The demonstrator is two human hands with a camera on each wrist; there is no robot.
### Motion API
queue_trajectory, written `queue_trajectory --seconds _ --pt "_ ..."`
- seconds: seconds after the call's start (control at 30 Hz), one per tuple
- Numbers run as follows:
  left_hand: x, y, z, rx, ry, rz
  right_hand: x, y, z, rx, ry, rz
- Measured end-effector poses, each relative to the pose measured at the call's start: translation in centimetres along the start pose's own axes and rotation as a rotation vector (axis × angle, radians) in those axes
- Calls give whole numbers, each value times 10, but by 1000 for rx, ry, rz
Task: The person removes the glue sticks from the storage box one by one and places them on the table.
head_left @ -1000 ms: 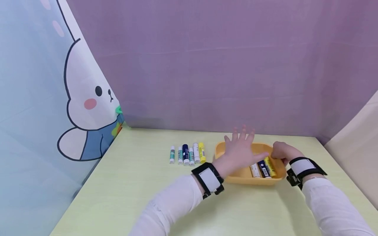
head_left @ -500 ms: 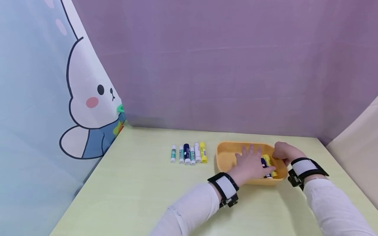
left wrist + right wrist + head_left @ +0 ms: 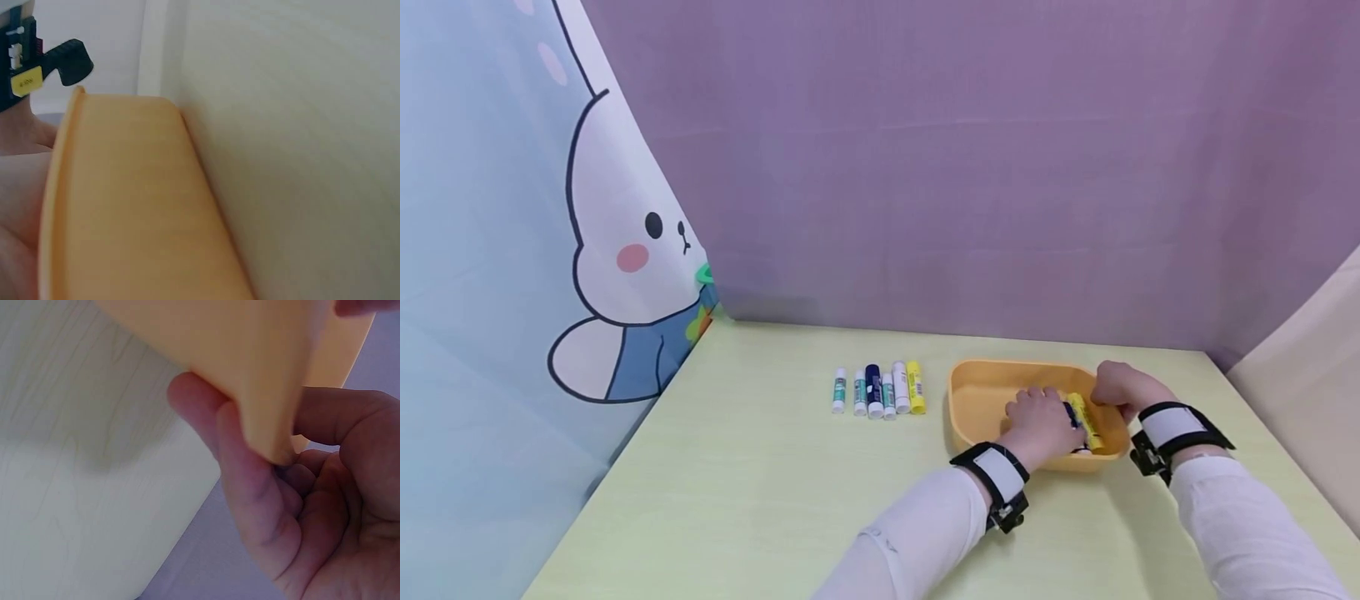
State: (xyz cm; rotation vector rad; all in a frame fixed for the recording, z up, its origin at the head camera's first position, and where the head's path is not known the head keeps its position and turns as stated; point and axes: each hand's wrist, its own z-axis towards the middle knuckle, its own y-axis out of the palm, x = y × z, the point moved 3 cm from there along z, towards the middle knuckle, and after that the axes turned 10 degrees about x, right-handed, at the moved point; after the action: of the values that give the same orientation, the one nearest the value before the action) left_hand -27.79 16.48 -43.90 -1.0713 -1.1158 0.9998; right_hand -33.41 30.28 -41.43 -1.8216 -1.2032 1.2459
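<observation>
A shallow orange plastic basket (image 3: 988, 377) stands on the table's right side. My left hand (image 3: 1043, 425) is down inside it, fingers drawn together and bent downward. Beside that hand lie a yellow glue stick (image 3: 1086, 423) and a mostly covered navy one; the white stick seen there earlier is hidden beneath the hand. I cannot tell whether the left hand grips it. In the left wrist view, the basket's outer wall (image 3: 144, 200) covers the fingertips. My right hand (image 3: 1129, 387) pinches the basket's right end, thumb and fingers (image 3: 244, 481) on either side of the wall.
Left of the basket, several glue sticks stand in a row: small teal-and-white ones (image 3: 838, 390), a navy one (image 3: 874, 390), a white one (image 3: 901, 387) and a yellow one (image 3: 916, 387). A purple curtain (image 3: 925, 208) hangs behind the pale table (image 3: 737, 483).
My left hand has moved right and down into the basket, and its spread fingers have drawn together over the glue sticks. The right hand keeps its hold on the basket.
</observation>
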Motion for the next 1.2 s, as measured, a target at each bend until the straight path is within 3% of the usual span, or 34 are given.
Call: queue_trajectory --seconds 0.2,0.47,0.6,0.77,0.87,1.2 --pt "0 13 9 -28 -92 23 1 1 2 9 -13 -10" --pt "0 18 12 -21 -114 63 2 2 4 9 -10 0" --pt "-1 18 11 -17 -118 0 3 2 5 14 -14 -6" --pt "-3 17 10 -45 -144 -173 3 2 5 13 -17 -1" --pt "-3 16 10 -49 -133 -212 4 3 5 7 -10 6" --pt "-1 21 16 -32 -60 -126 3 2 5 6 -4 11"
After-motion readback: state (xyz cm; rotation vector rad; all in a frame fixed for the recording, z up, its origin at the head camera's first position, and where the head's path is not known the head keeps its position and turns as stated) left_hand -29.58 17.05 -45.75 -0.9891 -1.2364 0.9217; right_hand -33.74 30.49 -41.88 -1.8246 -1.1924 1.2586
